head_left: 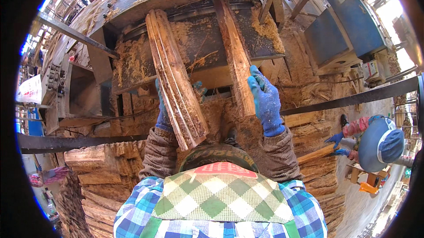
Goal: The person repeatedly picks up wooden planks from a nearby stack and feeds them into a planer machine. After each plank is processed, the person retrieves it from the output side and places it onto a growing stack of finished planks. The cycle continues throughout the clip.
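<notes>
Over a sawdust-strewn table (202,39) extend a ridged board (174,74), the worker's left hand (163,111) curled around it, and a narrower board (236,52), the right hand (268,103) against its edge, grip unclear, neither yet clear, while stacked planks (106,161) apparently remain unworked.

Dark machine table (203,37), scattered sawdust (270,33), 1 wide plank (173,72) and 1 narrow plank (237,52) lying partly across it

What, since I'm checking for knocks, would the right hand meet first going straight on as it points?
Probably the machine bed, beyond the narrow board the right hand touches; depth is unclear.
</notes>
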A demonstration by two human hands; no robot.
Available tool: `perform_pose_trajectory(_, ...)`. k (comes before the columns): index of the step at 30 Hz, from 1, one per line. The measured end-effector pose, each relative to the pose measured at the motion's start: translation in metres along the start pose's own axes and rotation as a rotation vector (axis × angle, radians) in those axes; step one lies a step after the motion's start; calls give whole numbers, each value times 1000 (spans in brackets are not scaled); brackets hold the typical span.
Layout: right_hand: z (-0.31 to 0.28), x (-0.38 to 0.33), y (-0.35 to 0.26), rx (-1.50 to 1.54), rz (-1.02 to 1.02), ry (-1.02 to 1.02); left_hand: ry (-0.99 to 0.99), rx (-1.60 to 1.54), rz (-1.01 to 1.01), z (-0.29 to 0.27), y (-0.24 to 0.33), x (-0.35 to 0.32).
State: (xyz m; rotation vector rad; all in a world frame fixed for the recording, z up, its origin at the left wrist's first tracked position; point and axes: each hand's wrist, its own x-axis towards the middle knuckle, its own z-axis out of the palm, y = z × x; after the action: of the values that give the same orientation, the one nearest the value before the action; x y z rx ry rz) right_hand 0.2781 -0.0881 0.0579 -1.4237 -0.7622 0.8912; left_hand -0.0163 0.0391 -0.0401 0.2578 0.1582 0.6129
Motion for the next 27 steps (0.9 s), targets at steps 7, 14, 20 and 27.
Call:
perform_pose_trajectory(7, 4, 24, 22, -236, -28, 104, 68, -54, 30, -11, -6, -7)
perform_pose_trajectory(14, 48, 148, 17, -639, -577, 409, 145, -92, 141, -20, -13, -22)
perform_pose_trajectory(20, 59, 184, 26, -649, -489, 538, 327, 145, 420, -7, -12, -40)
perform_pose_trajectory(27, 58, 98, 21, -267, -303, 62, 269, 74, 402, 48, -6, -61)
